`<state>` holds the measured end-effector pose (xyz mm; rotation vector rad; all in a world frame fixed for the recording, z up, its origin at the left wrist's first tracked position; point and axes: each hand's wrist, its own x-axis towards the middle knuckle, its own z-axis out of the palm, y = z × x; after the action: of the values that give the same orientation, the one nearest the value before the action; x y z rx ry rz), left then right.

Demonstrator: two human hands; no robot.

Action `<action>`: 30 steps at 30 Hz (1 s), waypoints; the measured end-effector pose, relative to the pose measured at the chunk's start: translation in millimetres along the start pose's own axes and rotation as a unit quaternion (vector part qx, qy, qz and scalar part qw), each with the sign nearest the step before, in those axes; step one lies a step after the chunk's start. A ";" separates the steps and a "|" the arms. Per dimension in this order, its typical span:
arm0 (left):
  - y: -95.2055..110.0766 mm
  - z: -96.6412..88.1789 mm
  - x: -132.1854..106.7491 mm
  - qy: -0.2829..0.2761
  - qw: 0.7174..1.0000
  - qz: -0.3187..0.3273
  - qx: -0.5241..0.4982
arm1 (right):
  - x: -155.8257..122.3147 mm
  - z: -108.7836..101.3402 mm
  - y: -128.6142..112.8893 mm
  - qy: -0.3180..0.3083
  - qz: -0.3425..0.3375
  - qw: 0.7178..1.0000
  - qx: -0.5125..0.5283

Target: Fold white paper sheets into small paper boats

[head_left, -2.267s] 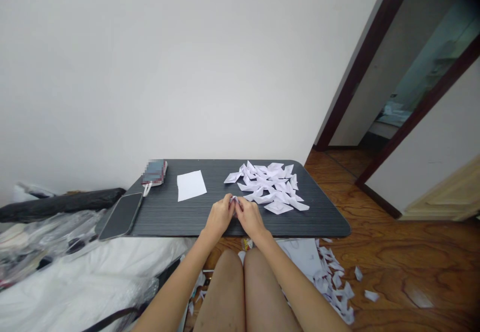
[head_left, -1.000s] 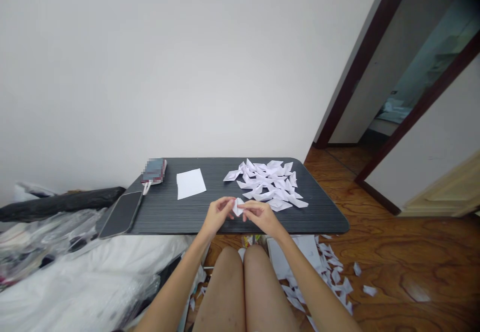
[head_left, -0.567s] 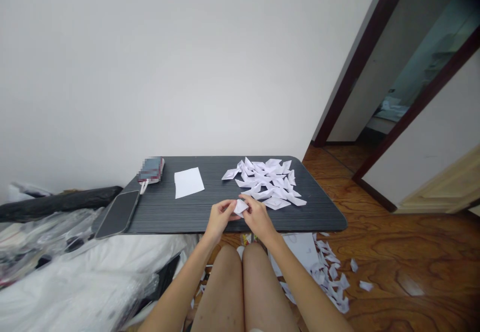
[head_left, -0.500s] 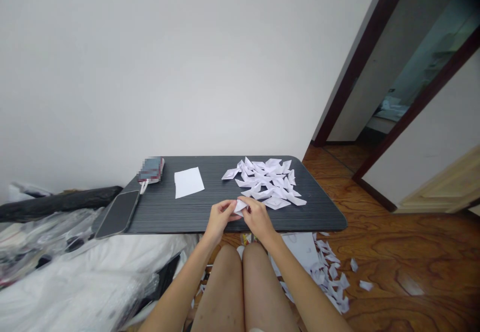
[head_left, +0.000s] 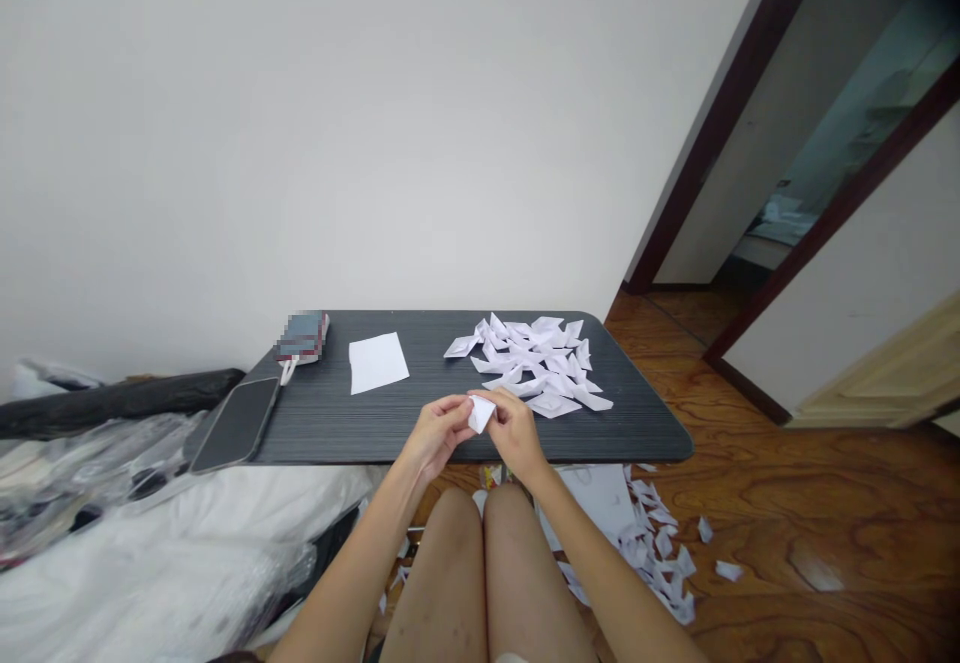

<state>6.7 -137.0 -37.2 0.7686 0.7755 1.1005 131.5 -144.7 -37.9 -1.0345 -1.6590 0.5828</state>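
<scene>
A small folded piece of white paper (head_left: 481, 414), now a flat diamond shape, is pinched between both hands above the near edge of the dark table (head_left: 322, 433). My left hand (head_left: 441, 430) grips its left corner with thumb and fingers. On the other side, my right hand (head_left: 515, 427) holds the right corner, fingers curled behind it. Just beyond my right hand lies a pile of folded paper boats (head_left: 536, 363). A stack of flat white paper (head_left: 377, 363) rests to the left of the hands.
A phone (head_left: 236, 425) lies at the table's left end, near a pixelated pouch-like item (head_left: 301, 336) with a white strap. More folded papers (head_left: 664, 553) are scattered on the wooden floor at right. White plastic-wrapped bundles (head_left: 150, 543) fill the left side. A wall stands behind the table.
The folded paper has turned and flattened from a peaked shape into a diamond facing me. My left hand has shifted slightly and opened its lower fingers a little.
</scene>
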 end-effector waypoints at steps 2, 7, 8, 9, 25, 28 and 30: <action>1.6 1.5 -1.0 0.023 0.999 0.025 0.031 | 0.9 0.2 0.0 -0.018 0.003 1.000 0.014; 7.8 1.1 -4.3 0.079 0.981 0.112 0.135 | -0.9 -11.0 -1.2 -0.122 0.001 0.991 0.045; 9.4 1.1 -5.0 0.089 0.974 0.131 0.164 | -1.1 -15.2 -1.1 -0.138 0.016 0.989 0.055; 11.1 1.7 -5.7 0.099 0.965 0.149 0.193 | -0.8 -19.5 -1.1 -0.141 0.038 0.987 0.072; 9.1 7.6 -5.7 -0.020 0.950 0.110 0.291 | 11.1 -21.2 3.2 -0.032 0.189 0.957 0.219; 11.2 6.4 -7.5 -0.048 0.943 0.101 0.313 | 9.3 -20.4 4.6 -0.057 0.181 0.955 0.228; 14.0 6.7 -8.7 -0.058 0.928 0.116 0.349 | 9.8 -20.9 2.8 -0.078 0.167 0.957 0.224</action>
<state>3.6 -142.6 -20.6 1.5453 1.0061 0.9692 151.2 -137.3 -28.0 -0.9498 -1.3940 1.2290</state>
